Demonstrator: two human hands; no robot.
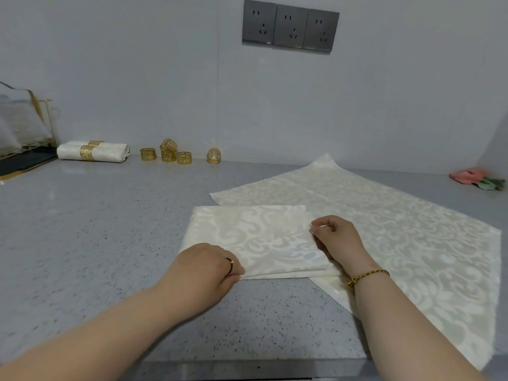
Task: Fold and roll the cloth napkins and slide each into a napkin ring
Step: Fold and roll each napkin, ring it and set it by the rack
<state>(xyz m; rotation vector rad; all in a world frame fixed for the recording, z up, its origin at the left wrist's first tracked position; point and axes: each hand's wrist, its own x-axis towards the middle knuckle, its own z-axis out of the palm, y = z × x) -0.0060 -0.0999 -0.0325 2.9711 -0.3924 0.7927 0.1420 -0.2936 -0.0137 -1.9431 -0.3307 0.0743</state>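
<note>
A cream damask napkin (258, 237), folded into a square, lies on the grey counter in front of me. My left hand (206, 266) pinches its near left corner. My right hand (335, 240) pinches its right edge with curled fingers. Under that edge spreads a larger unfolded napkin (398, 229) of the same cloth, reaching to the counter's right front. Several loose gold napkin rings (167, 154) stand by the back wall. Left of them lie two rolled napkins (92, 152), each inside a gold ring.
The grey speckled counter (96, 229) ends at a front edge just below my forearms. A wire rack with glassware (22, 125) stands at the far left on a dark mat. A pink and green cloth (478, 178) lies at the back right. Wall sockets (290, 26) sit above.
</note>
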